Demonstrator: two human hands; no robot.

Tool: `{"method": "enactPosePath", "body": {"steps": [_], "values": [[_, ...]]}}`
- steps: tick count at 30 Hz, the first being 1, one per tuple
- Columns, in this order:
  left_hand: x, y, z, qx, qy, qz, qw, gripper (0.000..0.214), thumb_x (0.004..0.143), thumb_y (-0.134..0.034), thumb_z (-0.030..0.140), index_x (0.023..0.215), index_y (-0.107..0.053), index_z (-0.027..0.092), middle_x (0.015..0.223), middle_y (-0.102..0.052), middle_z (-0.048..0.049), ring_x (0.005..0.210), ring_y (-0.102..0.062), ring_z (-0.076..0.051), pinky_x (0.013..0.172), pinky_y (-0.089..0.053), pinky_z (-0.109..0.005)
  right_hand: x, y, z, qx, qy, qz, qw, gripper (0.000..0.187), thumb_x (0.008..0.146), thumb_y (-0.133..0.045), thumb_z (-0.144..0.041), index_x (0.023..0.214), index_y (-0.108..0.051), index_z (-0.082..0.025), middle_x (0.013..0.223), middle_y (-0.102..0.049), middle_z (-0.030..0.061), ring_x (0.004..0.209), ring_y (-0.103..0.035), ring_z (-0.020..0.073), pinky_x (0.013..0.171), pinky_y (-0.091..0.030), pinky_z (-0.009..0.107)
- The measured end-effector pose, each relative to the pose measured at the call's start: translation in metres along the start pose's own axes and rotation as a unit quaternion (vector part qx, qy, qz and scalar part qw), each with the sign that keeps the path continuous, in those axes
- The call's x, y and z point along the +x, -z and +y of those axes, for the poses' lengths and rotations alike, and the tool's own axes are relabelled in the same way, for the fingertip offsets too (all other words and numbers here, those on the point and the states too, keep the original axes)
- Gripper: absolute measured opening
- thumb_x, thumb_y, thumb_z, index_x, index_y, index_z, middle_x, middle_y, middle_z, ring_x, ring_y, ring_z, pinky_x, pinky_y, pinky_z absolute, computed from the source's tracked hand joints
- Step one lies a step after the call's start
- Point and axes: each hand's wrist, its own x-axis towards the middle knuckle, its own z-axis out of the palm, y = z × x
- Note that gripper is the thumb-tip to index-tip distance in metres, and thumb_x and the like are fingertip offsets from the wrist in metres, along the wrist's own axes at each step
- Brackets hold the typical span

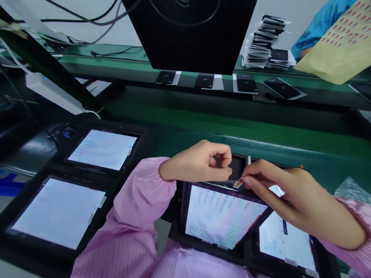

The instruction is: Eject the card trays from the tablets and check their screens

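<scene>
A lit tablet (220,214) lies tilted in front of me, resting on a black holder. My left hand (199,161) is curled shut at the tablet's far edge, gripping its top rim. My right hand (288,196) pinches a small orange and white tab (238,183) at the tablet's top right corner. Pink striped sleeves cover both my forearms. A second lit tablet (287,241) lies under my right wrist.
Two more lit tablets (103,148) (57,212) sit in black trays at left. A green conveyor (203,113) carries dark phone panels (246,85), with a stack (263,41) behind. A black monitor (195,28) hangs above. A co-worker's blue sleeve (325,17) and a yellow label sheet (342,43) are at top right.
</scene>
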Motion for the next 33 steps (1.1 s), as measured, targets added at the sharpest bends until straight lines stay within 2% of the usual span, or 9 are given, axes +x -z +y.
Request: {"method": "enactPosePath", "body": {"steps": [2,5,8,10,13,18,25,29,33], "values": [[-0.011,-0.003,-0.002,-0.041,0.029,0.066,0.997,0.019,0.077,-0.063,0.023,0.07,-0.045,0.019,0.053,-0.044,0.0079,0.041,-0.035,-0.003,0.038,-0.022,-0.016,0.008,-0.005,-0.003,-0.008,0.014,-0.006,1.0,0.017,0.099,-0.04,-0.029,0.093,-0.053,-0.02,0.057,-0.06,-0.0043,0.038,-0.051,0.0075,0.039,-0.033,0.02],[-0.023,-0.012,-0.005,-0.086,0.034,0.148,0.985,0.018,0.074,-0.064,0.02,0.067,-0.047,0.018,0.049,-0.041,0.0087,0.039,-0.033,-0.002,0.038,-0.021,-0.015,0.017,-0.01,-0.007,-0.023,0.034,-0.018,0.999,0.017,0.098,-0.039,-0.027,0.093,-0.053,-0.019,0.052,-0.056,-0.0055,0.036,-0.049,0.0082,0.037,-0.03,0.021],[-0.028,-0.019,-0.01,-0.121,0.015,0.196,0.973,0.019,0.073,-0.064,0.017,0.065,-0.047,0.017,0.047,-0.041,0.0083,0.039,-0.034,-0.002,0.038,-0.022,-0.015,0.021,-0.009,-0.01,-0.03,0.045,-0.039,0.998,0.016,0.099,-0.038,-0.026,0.096,-0.052,-0.018,0.051,-0.055,-0.0059,0.033,-0.046,0.008,0.036,-0.027,0.021],[-0.03,-0.022,-0.013,-0.131,-0.007,0.216,0.967,0.02,0.073,-0.066,0.018,0.066,-0.048,0.017,0.052,-0.048,0.0057,0.041,-0.041,-0.004,0.039,-0.027,-0.016,0.022,-0.007,-0.012,-0.028,0.049,-0.05,0.997,0.016,0.099,-0.039,-0.025,0.094,-0.052,-0.018,0.049,-0.053,-0.0069,0.031,-0.042,0.007,0.035,-0.026,0.021],[-0.034,-0.024,-0.017,-0.132,-0.049,0.235,0.962,0.022,0.075,-0.069,0.022,0.068,-0.05,0.017,0.064,-0.059,0.0006,0.051,-0.053,-0.007,0.043,-0.037,-0.017,0.022,-0.005,-0.013,-0.017,0.052,-0.053,0.997,0.016,0.099,-0.04,-0.026,0.093,-0.052,-0.018,0.048,-0.05,-0.0075,0.032,-0.04,0.0063,0.035,-0.026,0.02],[-0.038,-0.025,-0.019,-0.132,-0.103,0.245,0.955,0.024,0.077,-0.071,0.023,0.068,-0.05,0.017,0.068,-0.061,-0.0003,0.056,-0.057,-0.008,0.046,-0.041,-0.017,0.022,-0.006,-0.012,-0.011,0.042,-0.061,0.997,0.016,0.099,-0.04,-0.029,0.093,-0.052,-0.018,0.05,-0.05,-0.0069,0.034,-0.04,0.0064,0.036,-0.027,0.02],[-0.04,-0.029,-0.026,-0.118,-0.111,0.262,0.952,0.023,0.081,-0.069,0.026,0.073,-0.05,0.017,0.072,-0.063,-0.0016,0.057,-0.058,-0.009,0.049,-0.043,-0.019,0.023,-0.006,-0.014,-0.049,0.06,-0.083,0.994,0.021,0.099,-0.037,-0.028,0.091,-0.053,-0.017,0.049,-0.052,-0.0054,0.032,-0.04,0.0077,0.035,-0.024,0.023],[-0.042,-0.032,-0.028,-0.115,-0.111,0.286,0.945,0.022,0.082,-0.068,0.028,0.074,-0.05,0.017,0.071,-0.061,-0.0007,0.055,-0.054,-0.008,0.047,-0.04,-0.018,0.028,-0.007,-0.017,-0.104,0.093,-0.081,0.987,0.023,0.099,-0.035,-0.023,0.084,-0.052,-0.017,0.045,-0.041,-0.0081,0.031,-0.032,0.0064,0.035,-0.021,0.023],[-0.044,-0.032,-0.029,-0.12,-0.124,0.288,0.942,0.021,0.084,-0.066,0.028,0.075,-0.05,0.018,0.072,-0.06,-0.0003,0.057,-0.054,-0.008,0.048,-0.041,-0.018,0.034,-0.005,-0.022,-0.128,0.115,-0.109,0.979,0.022,0.097,-0.035,-0.019,0.081,-0.049,-0.019,0.045,-0.033,-0.0091,0.032,-0.026,0.0061,0.035,-0.017,0.022]]}}
